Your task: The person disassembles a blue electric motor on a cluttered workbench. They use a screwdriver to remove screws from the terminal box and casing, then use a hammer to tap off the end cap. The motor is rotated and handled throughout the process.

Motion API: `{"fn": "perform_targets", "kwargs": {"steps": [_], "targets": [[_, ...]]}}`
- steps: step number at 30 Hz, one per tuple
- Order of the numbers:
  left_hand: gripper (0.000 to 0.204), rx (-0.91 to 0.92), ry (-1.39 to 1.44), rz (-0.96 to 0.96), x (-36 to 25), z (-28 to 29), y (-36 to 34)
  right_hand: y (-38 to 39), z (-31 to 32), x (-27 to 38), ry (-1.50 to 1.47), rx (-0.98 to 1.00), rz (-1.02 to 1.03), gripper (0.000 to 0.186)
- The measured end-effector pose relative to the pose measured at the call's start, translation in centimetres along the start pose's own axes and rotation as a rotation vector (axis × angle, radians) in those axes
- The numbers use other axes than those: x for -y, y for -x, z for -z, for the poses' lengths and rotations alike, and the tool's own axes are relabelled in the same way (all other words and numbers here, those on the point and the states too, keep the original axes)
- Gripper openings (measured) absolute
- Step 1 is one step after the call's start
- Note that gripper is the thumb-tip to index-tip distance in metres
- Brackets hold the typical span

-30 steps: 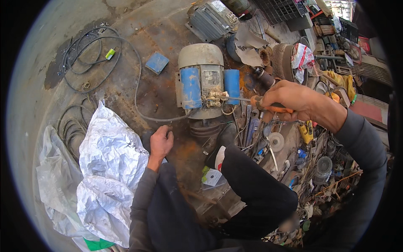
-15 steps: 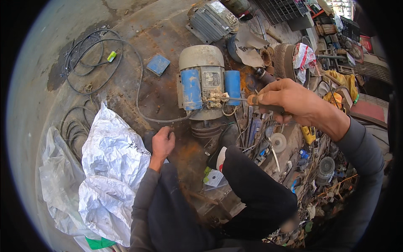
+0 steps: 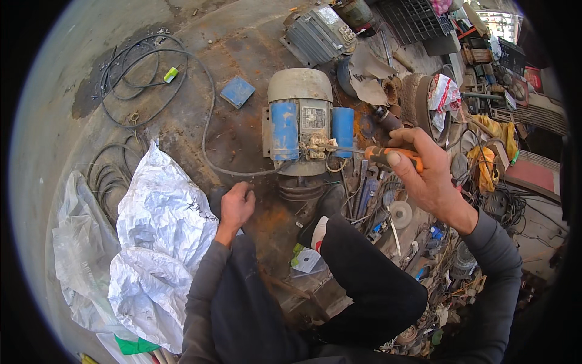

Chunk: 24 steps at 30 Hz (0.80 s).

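Note:
An electric motor (image 3: pixel 300 85) stands upright on the stained floor in front of me, with two blue cylinders (image 3: pixel 284 130) on its sides and a pulley (image 3: pixel 301 187) at its near end. Its terminal block (image 3: pixel 316 147) is exposed. My right hand (image 3: pixel 426 173) grips the orange-and-black handle of a screwdriver (image 3: pixel 393 156), whose shaft points left and reaches the terminal block. My left hand (image 3: pixel 235 207) is curled into a loose fist by my knee, apart from the motor, with nothing seen in it. A grey cable (image 3: pixel 212 121) leads from the motor to the left.
A blue square cover (image 3: pixel 237 91) lies left of the motor. Behind it sits a second grey motor (image 3: pixel 319 35). White sacking (image 3: pixel 160 200) is heaped at the left. Tools, a grinding disc (image 3: pixel 399 214) and scrap crowd the right side. A green plug (image 3: pixel 171 74) lies by the coiled cable.
My right hand has opened its hold somewhat and turned on the screwdriver, showing more of the handle. The tip stays at the terminal block. My left hand rests as before; the view shifted slightly.

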<state>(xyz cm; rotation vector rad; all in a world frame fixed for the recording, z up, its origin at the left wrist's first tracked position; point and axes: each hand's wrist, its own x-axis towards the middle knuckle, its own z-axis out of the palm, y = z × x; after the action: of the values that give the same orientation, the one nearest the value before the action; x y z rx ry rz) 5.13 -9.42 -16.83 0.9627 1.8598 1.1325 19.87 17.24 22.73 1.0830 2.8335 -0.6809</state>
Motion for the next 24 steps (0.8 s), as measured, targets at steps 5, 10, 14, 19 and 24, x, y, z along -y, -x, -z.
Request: {"fn": "perform_targets", "kwargs": {"steps": [5, 10, 14, 19, 24], "targets": [[0.013, 0.016, -0.039, -0.040, -0.2, 0.2, 0.1, 0.5, 0.6, -0.5, 0.159, 0.119, -0.097, 0.036], [0.014, 0.064, -0.071, 0.012, -0.5, 0.2, -0.2, 0.0, 2.2, -0.9, 0.398, 0.253, 0.361, 0.041], [0.013, 0.044, -0.058, 0.011, -0.3, 0.1, -0.1, -0.1, 1.0, -0.8, 0.195, 0.108, 0.442, 0.042], [0.011, -0.014, -0.037, -0.050, -0.2, -0.1, 0.0, -0.3, 0.2, -0.8, 0.080, 0.064, 0.122, 0.042], [0.013, 0.029, -0.053, -0.008, -0.3, -0.1, -0.1, -0.3, 1.3, -0.2, 0.323, 0.159, 0.480, 0.027]]}}
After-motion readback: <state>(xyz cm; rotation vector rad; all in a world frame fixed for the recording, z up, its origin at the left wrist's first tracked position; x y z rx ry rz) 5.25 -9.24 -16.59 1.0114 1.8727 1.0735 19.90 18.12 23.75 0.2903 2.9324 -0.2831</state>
